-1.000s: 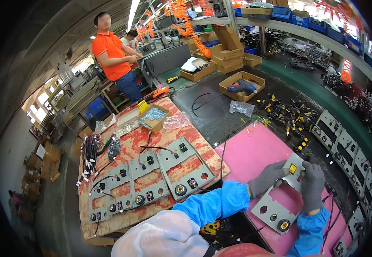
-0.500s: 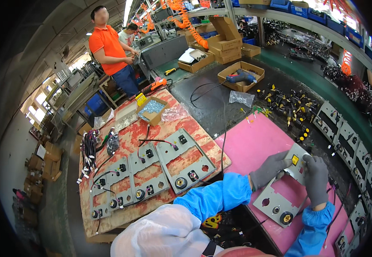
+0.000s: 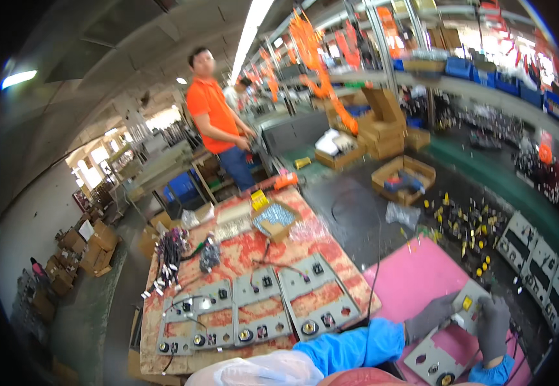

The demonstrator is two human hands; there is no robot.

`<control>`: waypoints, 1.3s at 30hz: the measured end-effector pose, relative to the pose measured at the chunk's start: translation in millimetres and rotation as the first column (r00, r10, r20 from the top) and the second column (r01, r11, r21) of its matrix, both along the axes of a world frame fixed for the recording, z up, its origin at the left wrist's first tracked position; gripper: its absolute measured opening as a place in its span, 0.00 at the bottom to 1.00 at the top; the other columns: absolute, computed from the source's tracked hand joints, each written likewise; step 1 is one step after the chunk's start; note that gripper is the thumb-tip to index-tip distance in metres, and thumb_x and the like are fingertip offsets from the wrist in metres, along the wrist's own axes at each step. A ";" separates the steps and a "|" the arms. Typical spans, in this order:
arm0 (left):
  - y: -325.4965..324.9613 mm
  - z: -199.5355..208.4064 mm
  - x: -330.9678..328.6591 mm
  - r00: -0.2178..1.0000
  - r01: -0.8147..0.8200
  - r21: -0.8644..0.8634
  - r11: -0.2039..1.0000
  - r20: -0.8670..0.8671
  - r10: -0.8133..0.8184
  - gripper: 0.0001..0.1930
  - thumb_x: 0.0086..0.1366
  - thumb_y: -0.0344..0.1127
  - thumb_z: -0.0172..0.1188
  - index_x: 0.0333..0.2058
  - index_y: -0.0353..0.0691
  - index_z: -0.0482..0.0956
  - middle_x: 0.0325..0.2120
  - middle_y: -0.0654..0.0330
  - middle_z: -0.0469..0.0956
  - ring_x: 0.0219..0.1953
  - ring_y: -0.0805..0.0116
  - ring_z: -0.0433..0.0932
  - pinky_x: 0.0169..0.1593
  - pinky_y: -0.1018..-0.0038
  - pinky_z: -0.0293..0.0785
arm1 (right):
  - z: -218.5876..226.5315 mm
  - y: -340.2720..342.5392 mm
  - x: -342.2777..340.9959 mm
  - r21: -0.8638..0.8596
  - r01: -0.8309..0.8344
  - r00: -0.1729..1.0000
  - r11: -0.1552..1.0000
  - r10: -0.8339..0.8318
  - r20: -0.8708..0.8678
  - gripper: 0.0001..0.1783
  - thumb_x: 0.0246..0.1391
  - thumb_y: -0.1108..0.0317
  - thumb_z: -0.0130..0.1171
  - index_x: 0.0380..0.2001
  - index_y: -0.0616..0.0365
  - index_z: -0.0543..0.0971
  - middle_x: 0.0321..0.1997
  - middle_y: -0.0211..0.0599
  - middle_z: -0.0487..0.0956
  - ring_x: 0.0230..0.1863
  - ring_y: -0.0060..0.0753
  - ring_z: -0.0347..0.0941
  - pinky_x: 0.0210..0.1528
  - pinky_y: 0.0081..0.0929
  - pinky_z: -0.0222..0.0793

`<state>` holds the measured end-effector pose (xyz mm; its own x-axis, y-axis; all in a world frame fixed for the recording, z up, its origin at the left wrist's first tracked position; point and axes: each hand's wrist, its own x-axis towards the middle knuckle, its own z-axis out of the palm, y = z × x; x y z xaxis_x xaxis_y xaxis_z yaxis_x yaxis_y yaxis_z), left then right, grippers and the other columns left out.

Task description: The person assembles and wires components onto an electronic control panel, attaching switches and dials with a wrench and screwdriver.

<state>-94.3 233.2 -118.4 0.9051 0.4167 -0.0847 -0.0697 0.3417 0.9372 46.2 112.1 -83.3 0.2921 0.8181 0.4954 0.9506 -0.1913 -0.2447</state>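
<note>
Left gloved hand (image 3: 430, 316): fingers bent, gripping left side of a grey panel (image 3: 435, 358). Right gloved hand (image 3: 493, 327): partly closed on its far right corner. Panel over near part of pink mat (image 3: 408, 276); contact unclear. Black cord (image 3: 378, 257) crosses mat's left corner. Red-mottled bench (image 3: 350, 281): grey frames (image 3: 246, 309) along near edge, cable bundle (image 3: 173, 251) at left edge. Beyond mat's far edge: yellow-black parts (image 3: 469, 222), open carton (image 3: 382, 188). Farther: person in orange (image 3: 210, 112).
</note>
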 end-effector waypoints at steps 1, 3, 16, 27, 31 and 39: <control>-0.6 -12.3 4.1 0.996 -0.060 -0.073 0.996 0.055 0.064 0.24 0.71 0.40 0.47 0.63 0.40 0.62 0.29 0.71 0.72 0.20 0.88 0.61 0.21 0.88 0.59 | 3.3 0.0 -2.2 0.020 -0.013 1.000 1.000 0.013 -0.004 0.10 0.44 0.78 0.52 0.32 0.58 0.78 0.32 0.44 0.74 0.38 0.49 0.70 0.40 0.40 0.66; 7.2 -11.8 -0.9 0.996 0.008 -0.027 1.000 0.084 -0.006 0.26 0.70 0.40 0.49 0.64 0.40 0.60 0.31 0.70 0.73 0.21 0.88 0.62 0.22 0.88 0.61 | 10.1 0.1 -2.6 -0.026 -0.027 0.999 0.999 0.026 -0.023 0.11 0.45 0.78 0.53 0.34 0.58 0.78 0.32 0.44 0.74 0.38 0.48 0.70 0.40 0.40 0.66; 18.3 -11.9 -0.8 0.999 -0.049 -0.035 0.998 -0.016 0.048 0.21 0.69 0.43 0.50 0.56 0.38 0.69 0.24 0.70 0.71 0.16 0.86 0.63 0.17 0.86 0.59 | 13.3 6.0 -4.3 -0.119 -0.014 0.997 0.993 0.023 0.070 0.17 0.45 0.75 0.55 0.42 0.56 0.76 0.36 0.45 0.74 0.42 0.49 0.71 0.42 0.41 0.69; 7.4 10.4 -2.2 1.000 0.010 -0.032 0.999 0.017 -0.009 0.22 0.68 0.43 0.48 0.55 0.34 0.69 0.26 0.66 0.72 0.14 0.87 0.57 0.16 0.87 0.53 | 27.7 -168.8 -44.3 -0.237 0.520 0.852 0.821 -0.518 0.077 0.18 0.52 0.68 0.59 0.48 0.54 0.75 0.36 0.42 0.77 0.37 0.44 0.75 0.35 0.39 0.71; 5.4 10.3 -4.1 1.000 0.013 -0.042 0.999 -0.027 -0.014 0.22 0.68 0.40 0.47 0.55 0.33 0.69 0.27 0.64 0.73 0.15 0.87 0.57 0.15 0.87 0.52 | 3.0 -170.1 -103.2 -0.448 0.606 0.755 0.657 -0.653 0.064 0.25 0.48 0.70 0.59 0.53 0.52 0.72 0.34 0.41 0.76 0.38 0.42 0.74 0.37 0.41 0.71; 10.6 8.5 -4.8 0.999 0.032 -0.037 0.999 0.008 -0.032 0.22 0.68 0.39 0.47 0.56 0.33 0.69 0.24 0.66 0.71 0.15 0.86 0.57 0.15 0.86 0.53 | -22.9 -182.1 -88.1 -0.312 0.681 0.627 0.662 -0.748 -0.219 0.31 0.47 0.77 0.52 0.58 0.50 0.68 0.37 0.41 0.75 0.37 0.44 0.74 0.37 0.39 0.70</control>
<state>-99.1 243.8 -109.9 0.9186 0.3843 -0.0923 -0.0654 0.3783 0.9234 -41.9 -69.9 -106.2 0.9279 0.3463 0.1383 0.3727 -0.8488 -0.3749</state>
